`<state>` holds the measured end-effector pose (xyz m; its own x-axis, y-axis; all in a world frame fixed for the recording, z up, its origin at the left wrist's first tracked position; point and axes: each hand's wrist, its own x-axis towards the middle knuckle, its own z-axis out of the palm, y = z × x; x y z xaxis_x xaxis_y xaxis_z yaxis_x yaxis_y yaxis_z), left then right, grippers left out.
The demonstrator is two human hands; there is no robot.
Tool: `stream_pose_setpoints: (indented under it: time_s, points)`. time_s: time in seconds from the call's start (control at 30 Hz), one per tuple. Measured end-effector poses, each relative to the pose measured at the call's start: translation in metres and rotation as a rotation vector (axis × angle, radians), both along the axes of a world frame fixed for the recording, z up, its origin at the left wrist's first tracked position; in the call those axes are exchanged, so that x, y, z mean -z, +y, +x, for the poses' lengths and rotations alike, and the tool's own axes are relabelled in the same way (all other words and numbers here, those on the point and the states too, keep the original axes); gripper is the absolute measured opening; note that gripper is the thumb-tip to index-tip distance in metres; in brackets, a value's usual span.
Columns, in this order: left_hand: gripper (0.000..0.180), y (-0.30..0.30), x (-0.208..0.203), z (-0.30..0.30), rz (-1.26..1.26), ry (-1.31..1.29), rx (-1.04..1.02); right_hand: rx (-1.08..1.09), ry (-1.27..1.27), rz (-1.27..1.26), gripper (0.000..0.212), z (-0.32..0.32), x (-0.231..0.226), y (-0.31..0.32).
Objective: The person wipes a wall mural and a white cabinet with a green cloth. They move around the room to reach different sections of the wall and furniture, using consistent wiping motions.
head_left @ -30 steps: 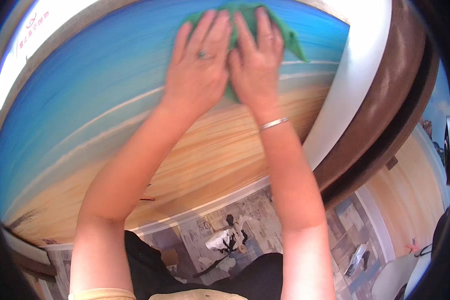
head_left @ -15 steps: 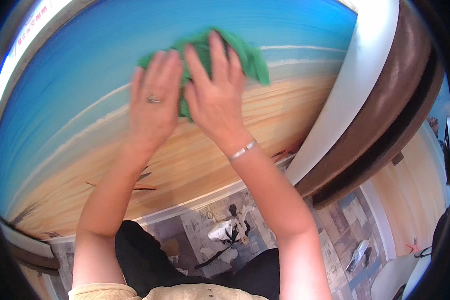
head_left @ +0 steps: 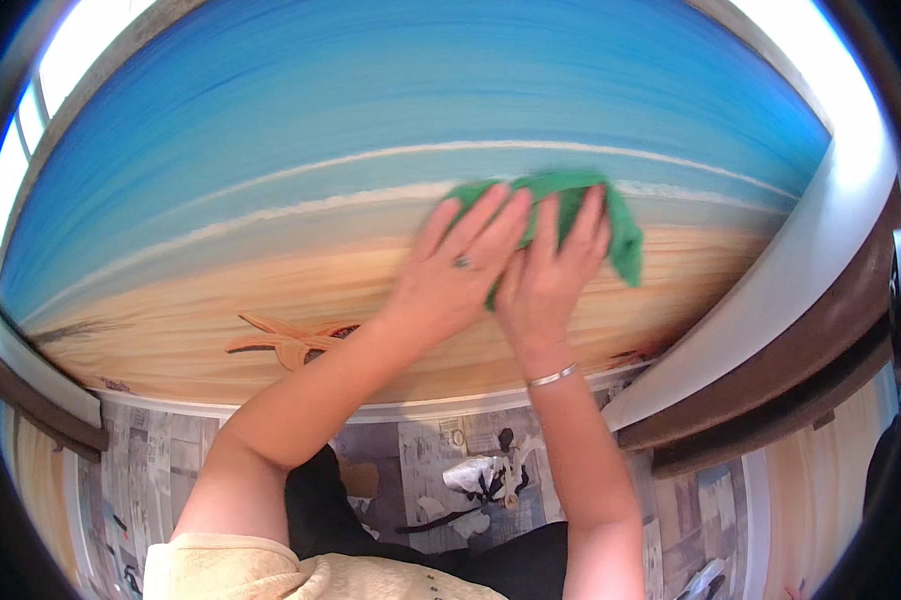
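A green cloth (head_left: pixel 626 240) is bunched against a painted wall panel (head_left: pixel 401 100) showing blue sea, white surf and sand. My left hand (head_left: pixel 463 262), with a ring on one finger, holds the cloth's left part to the wall with its fingers laid over it. Beside it my right hand (head_left: pixel 551 275), a silver bangle (head_left: pixel 553 375) at the wrist, holds the right part, its fingers slightly spread and blurred. Both hands lie over the lower surf line and upper sand. Much of the cloth is hidden beneath my fingers.
An orange starfish (head_left: pixel 289 342) is on the sand, partly behind my left forearm. A white and brown curved post (head_left: pixel 771 320) stands at the right. On the patterned floor (head_left: pixel 181 450) lie crumpled plastic and black scraps (head_left: pixel 486 480) between my knees.
Both hands and the cloth have moved down the panel, from the water to the surf and sand edge, and rightward in view. My view has turned, showing more of the starfish.
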<state>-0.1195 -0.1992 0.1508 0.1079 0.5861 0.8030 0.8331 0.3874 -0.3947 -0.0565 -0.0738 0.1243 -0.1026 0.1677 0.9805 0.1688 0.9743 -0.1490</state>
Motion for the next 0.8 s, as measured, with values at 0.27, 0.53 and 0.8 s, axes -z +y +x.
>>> stream_pose_setpoints:
  time_s: [0.27, 0.53, 0.8]
  points:
    - [0.055, -0.068, -0.031, -0.043, 0.282, 0.011, -0.07, -0.155, -0.052, 0.258, 0.051, -0.034, -0.089, -0.054]
    - [0.046, -0.022, -0.04, -0.017, 0.163, 0.067, -0.047, -0.043, 0.07, 0.088, 0.05, -0.02, -0.06, -0.026]
    - [0.049, -0.07, -0.057, -0.05, 0.293, 0.027, -0.072, -0.221, 0.007, 0.356, 0.046, -0.049, -0.106, -0.06]
